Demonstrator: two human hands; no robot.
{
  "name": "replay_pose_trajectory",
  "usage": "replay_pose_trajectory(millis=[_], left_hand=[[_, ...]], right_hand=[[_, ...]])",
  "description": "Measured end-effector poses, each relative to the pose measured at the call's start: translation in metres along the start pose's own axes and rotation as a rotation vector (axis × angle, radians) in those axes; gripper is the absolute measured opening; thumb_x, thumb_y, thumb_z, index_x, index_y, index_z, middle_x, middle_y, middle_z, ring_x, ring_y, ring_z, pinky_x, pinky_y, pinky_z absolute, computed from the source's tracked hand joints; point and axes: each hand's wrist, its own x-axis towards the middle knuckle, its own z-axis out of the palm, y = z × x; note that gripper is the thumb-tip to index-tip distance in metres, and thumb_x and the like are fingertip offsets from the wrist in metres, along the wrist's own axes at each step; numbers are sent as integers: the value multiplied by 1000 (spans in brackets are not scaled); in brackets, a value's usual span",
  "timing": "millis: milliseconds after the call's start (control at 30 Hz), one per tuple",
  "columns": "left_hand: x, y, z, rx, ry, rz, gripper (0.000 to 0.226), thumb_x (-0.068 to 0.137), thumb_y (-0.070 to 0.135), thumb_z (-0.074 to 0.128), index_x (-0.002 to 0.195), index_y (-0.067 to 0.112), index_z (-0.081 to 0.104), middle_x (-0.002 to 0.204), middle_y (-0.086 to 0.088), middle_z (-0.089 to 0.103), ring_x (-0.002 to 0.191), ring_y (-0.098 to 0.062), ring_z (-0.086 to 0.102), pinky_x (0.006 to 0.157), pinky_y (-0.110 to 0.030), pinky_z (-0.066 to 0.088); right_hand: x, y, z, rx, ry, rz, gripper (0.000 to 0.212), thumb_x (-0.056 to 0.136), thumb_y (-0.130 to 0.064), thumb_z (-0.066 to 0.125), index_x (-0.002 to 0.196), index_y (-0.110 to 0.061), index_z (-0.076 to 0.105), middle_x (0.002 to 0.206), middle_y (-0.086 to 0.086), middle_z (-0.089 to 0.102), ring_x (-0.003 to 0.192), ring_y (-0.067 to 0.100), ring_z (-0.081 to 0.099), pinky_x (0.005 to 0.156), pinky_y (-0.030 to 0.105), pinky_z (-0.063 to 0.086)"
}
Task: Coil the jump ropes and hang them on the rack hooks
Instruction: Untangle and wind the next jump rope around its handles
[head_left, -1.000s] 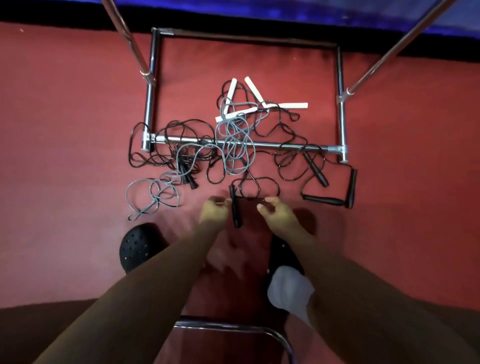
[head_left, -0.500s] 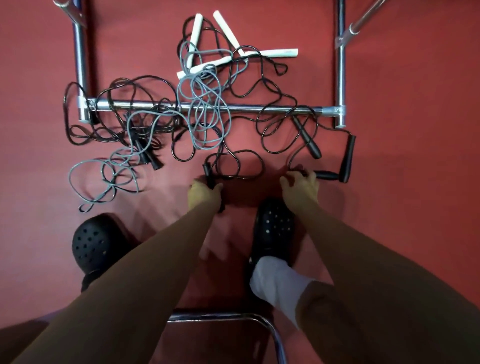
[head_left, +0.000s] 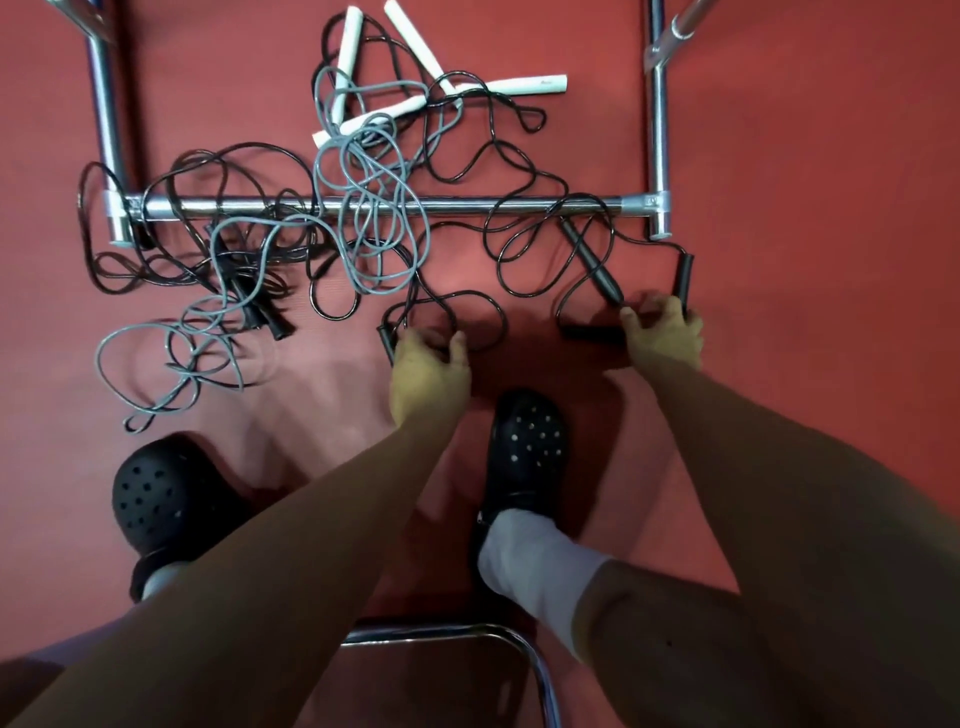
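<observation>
Several jump ropes lie tangled on the red floor over the chrome base bar (head_left: 519, 205) of the rack. A grey rope (head_left: 363, 208) loops across the middle, and white handles (head_left: 530, 85) lie beyond the bar. My left hand (head_left: 428, 374) grips a black handle (head_left: 387, 340) at the near end of a thin black rope (head_left: 493, 312). My right hand (head_left: 662, 332) curls over the right end of another black handle (head_left: 592, 332) lying flat. Two more black handles (head_left: 597, 270) (head_left: 683, 278) lie just beyond its fingers. No hooks are in view.
My two black clogs (head_left: 156, 499) (head_left: 530, 441) stand on the red floor close behind my hands, the right one with a white sock. A curved chrome tube (head_left: 452, 631) lies under me. Upright chrome rack tubes (head_left: 106, 130) (head_left: 657, 130) rise at left and right.
My right hand moved away from the left one, out to the right, onto the flat black handle. My left hand kept its handle. The view dropped closer to the ropes.
</observation>
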Motion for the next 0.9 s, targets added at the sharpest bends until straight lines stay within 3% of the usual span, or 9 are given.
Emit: replay_pose_trajectory(millis=[167, 333, 400, 467, 533, 667, 733, 833, 900], left_hand=[[-22, 15, 29, -28, -142, -55, 18, 96, 40, 64, 96, 23, 59, 79, 15, 59, 85, -14, 59, 74, -24, 37], [-27, 17, 44, 53, -256, -99, 25, 96, 45, 63, 103, 21, 63, 102, 1, 69, 105, -23, 63, 89, -32, 47], [-27, 15, 44, 63, -289, -134, 30, 96, 46, 63, 108, 18, 65, 114, -4, 70, 110, -25, 63, 96, -37, 49], [-26, 14, 45, 17, -341, -187, 40, 92, 52, 63, 109, 16, 65, 114, -4, 71, 107, -25, 66, 98, -41, 52], [-27, 15, 45, -102, -391, -257, 49, 82, 63, 63, 105, 20, 64, 109, -5, 72, 102, -27, 69, 96, -48, 56], [-35, 28, 42, -298, -449, -295, 47, 85, 60, 65, 110, 20, 72, 104, -2, 76, 101, -24, 71, 98, -46, 56], [-42, 40, 35, -370, -420, -283, 31, 95, 43, 67, 108, 16, 71, 100, -4, 75, 99, -24, 72, 93, -38, 58], [-51, 59, 17, -454, -395, -267, 26, 103, 24, 61, 111, -1, 66, 87, -6, 72, 74, -19, 72, 62, -22, 57], [-59, 77, -5, -483, -426, -226, 23, 107, 21, 53, 113, 1, 60, 88, -5, 70, 66, -12, 66, 53, -19, 55]], right_hand=[[-8, 21, -6, -90, -228, -19, 55, 80, -62, 76, 124, -31, 66, 141, 13, 34, 133, 41, 37, 116, 40, 33], [-19, 18, 16, -76, -247, -111, 40, 78, -52, 84, 101, -23, 67, 132, 9, 32, 128, 35, 39, 115, 35, 34], [-22, 17, 19, -56, -270, -117, 38, 80, -47, 84, 99, -19, 66, 128, 7, 34, 123, 31, 47, 106, 27, 37], [-32, 15, 22, -24, -321, -122, 40, 83, -45, 82, 100, -11, 69, 129, 8, 40, 116, 27, 54, 94, 23, 38], [-51, 10, 23, 19, -366, -151, 39, 85, -47, 79, 96, -10, 73, 127, 7, 47, 112, 23, 56, 95, 26, 41], [-89, -4, 18, 160, -403, -232, 34, 85, -46, 80, 76, -14, 74, 96, -11, 48, 89, 11, 59, 81, 26, 43], [-111, -14, 11, 219, -449, -283, 26, 84, -34, 82, 74, -11, 76, 93, -10, 52, 79, 6, 58, 71, 23, 42], [-144, -27, 3, 438, -417, -281, 13, 87, -16, 79, 74, -14, 78, 87, 3, 69, 73, 10, 64, 74, 28, 47], [-159, -31, -9, 618, -335, -180, 10, 91, -16, 77, 80, -17, 77, 79, -1, 72, 74, 10, 65, 77, 28, 52]])
